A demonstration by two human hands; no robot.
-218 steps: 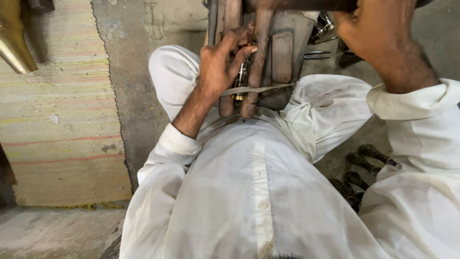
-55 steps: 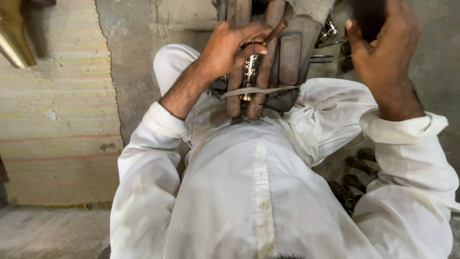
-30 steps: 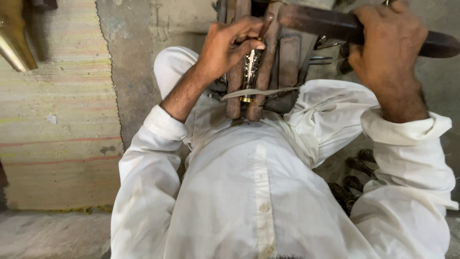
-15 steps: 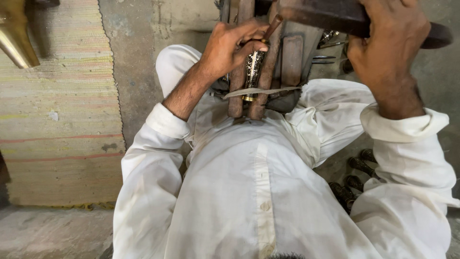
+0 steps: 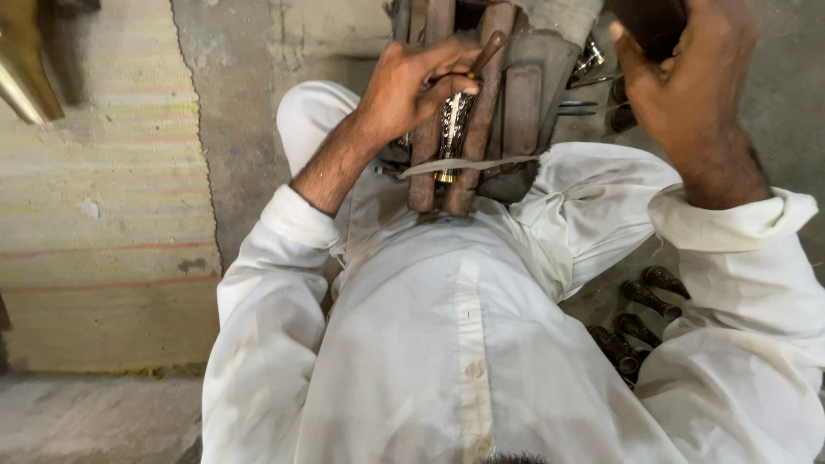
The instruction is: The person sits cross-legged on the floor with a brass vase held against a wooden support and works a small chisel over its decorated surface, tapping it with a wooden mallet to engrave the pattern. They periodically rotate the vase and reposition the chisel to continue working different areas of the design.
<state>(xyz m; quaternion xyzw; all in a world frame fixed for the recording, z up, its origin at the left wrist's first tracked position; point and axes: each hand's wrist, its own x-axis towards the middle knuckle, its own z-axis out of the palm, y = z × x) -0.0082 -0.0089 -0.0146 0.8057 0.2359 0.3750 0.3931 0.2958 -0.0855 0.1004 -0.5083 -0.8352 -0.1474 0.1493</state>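
I sit on the floor in white clothes with a wooden clamp (image 5: 481, 112) of upright bars between my knees. A small engraved brass piece (image 5: 450, 129) is held between two of the bars. My left hand (image 5: 417, 86) pinches a thin dark tool (image 5: 485, 53) whose tip rests at the top of the brass piece. My right hand (image 5: 687, 86) is raised at the upper right, closed around a dark wooden mallet (image 5: 649, 21), most of which is cut off by the frame's top edge.
Several dark engraved metal pieces (image 5: 640, 322) lie on the floor by my right thigh. More shiny metal parts (image 5: 589, 60) sit behind the clamp. A striped woven mat (image 5: 103, 223) covers the floor at left, with a brass object (image 5: 26, 69) at the top-left corner.
My right hand has lifted the mallet up and away from the clamp, so most of it has left the frame. My left hand stays on the thin tool at the brass piece.
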